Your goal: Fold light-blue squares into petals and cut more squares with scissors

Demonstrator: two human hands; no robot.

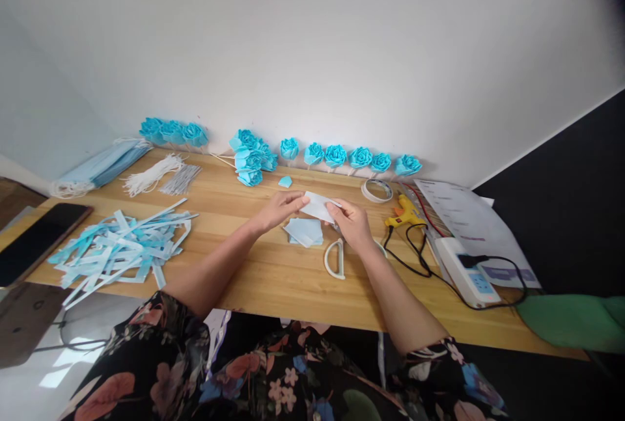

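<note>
The left hand (283,208) pinches one end of a pale rectangular sheet (317,207); the right hand (352,220) grips the other, above light-blue cut pieces (305,232) lying between both hands.

A: Standing right here, that's a black floral top (305,392), loose elbow-length sleeves (156,343).
B: Yep, see the little pink blossoms (283,395) on the front? Blue flower (299,364) just above them, coral leaf (244,364) up to their left.
A: Big reddish leaf (110,395) way further left of them too lol
</note>
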